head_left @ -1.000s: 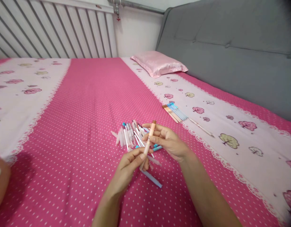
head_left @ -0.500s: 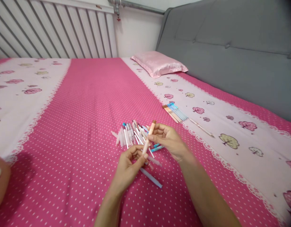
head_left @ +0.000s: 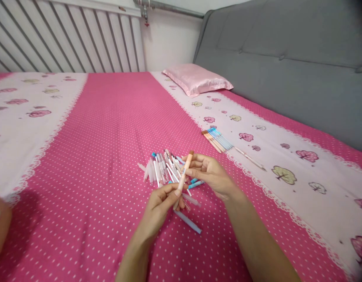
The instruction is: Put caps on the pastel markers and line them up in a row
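Both hands are closed on one peach-coloured pen [head_left: 186, 165] with a brown end, held tilted above the bed. My right hand [head_left: 208, 172] pinches its upper part near the brown end. Lower down, my left hand [head_left: 164, 197] grips the pale barrel between thumb and fingers. Behind and under the hands lies a loose pile of pens [head_left: 161, 166], mostly white, pink and clear, partly hidden by the fingers. Two pens with blue ends [head_left: 196, 184] poke out by my right hand. A pale blue-grey pen [head_left: 189, 222] lies nearest to me, below my left hand.
To the right, a neat row of peach and blue pens [head_left: 217, 139] lies on the bedspread [head_left: 110, 129]. One thin pale pen [head_left: 250, 158] lies beside it. Further back are a pink pillow [head_left: 197, 79], a grey headboard [head_left: 286, 70] and a white radiator [head_left: 69, 37].
My left hand's fingers have shifted along the pen's lower end, and more of the barrel shows. The pile and the row have not moved.
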`<state>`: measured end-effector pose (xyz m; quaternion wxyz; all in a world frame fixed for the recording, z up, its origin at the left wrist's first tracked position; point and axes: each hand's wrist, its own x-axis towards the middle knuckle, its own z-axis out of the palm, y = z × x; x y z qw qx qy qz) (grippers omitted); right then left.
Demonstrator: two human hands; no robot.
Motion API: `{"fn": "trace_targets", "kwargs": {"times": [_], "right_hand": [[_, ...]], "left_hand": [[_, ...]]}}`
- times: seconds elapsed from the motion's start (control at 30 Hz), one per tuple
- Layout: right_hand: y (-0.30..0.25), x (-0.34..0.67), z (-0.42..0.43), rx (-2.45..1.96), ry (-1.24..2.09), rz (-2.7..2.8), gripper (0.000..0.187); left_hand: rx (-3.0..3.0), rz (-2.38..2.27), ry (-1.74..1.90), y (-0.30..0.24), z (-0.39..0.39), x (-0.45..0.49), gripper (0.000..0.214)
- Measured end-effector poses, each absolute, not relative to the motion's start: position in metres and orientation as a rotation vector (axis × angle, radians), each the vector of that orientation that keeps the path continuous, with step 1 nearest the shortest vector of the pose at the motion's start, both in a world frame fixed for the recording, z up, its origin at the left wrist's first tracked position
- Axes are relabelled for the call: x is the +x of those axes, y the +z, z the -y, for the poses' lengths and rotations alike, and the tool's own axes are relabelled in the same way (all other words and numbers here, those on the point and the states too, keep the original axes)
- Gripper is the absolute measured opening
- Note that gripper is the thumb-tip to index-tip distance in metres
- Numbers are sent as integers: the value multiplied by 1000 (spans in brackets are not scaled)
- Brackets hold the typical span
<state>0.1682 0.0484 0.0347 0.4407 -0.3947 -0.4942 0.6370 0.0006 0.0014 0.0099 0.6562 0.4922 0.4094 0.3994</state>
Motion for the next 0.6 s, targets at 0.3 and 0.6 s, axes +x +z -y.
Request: {"fn": "trace_targets", "kwargs": {"times": [0.3,0.6], "right_hand": [[38,169,-47,-877,1715,1250,32],[39,168,-47,-944,1679,1238,29]], "left_hand": [[968,-811,868,11,1,-1,30],[1035,-824,875,10,0,-1,26]]}}
